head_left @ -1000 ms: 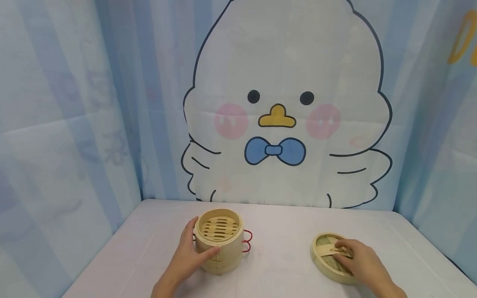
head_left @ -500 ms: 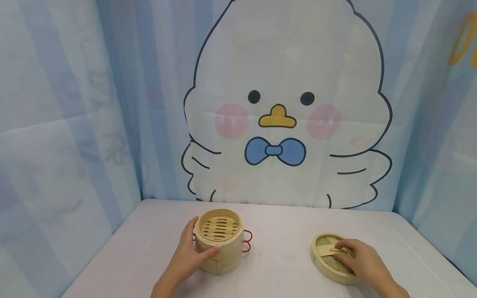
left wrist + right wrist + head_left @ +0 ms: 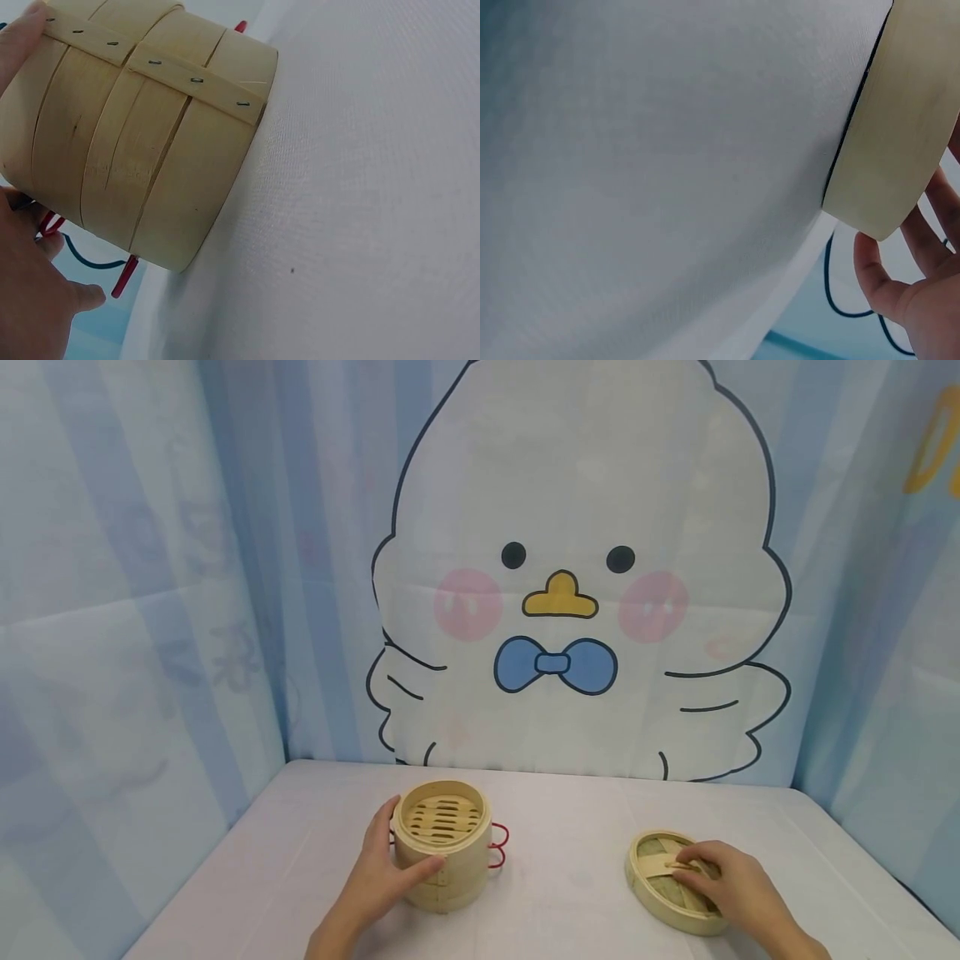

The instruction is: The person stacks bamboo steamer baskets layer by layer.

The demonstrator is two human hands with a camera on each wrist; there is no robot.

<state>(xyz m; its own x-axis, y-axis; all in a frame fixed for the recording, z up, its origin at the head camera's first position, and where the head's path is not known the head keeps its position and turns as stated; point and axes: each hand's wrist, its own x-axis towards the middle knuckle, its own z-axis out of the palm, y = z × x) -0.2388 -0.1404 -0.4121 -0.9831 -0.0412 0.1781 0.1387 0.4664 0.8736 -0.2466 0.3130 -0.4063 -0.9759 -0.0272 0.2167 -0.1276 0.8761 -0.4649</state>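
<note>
Two bamboo steamer baskets [image 3: 457,881] stand stacked on the left part of the table, the slatted floor of the upper one showing from above. Around their left side my left hand [image 3: 375,881] grips them, thumb across the front and fingers partly hidden behind. Red loops [image 3: 498,835] stick out on the stack's right. The left wrist view shows the stapled bamboo wall [image 3: 150,142] upright on the cloth. To the right, a round woven bamboo steamer lid [image 3: 654,865] lies on the table. My right hand [image 3: 738,881] pinches the small handle at its middle, other fingers spread over its near right side.
A white cloth covers the table [image 3: 558,860]. Behind it hangs a curtain [image 3: 555,727] with a large white cartoon bird, and striped blue curtains [image 3: 135,693] close off both sides. In the right wrist view a dark cord [image 3: 828,277] hangs past the table edge.
</note>
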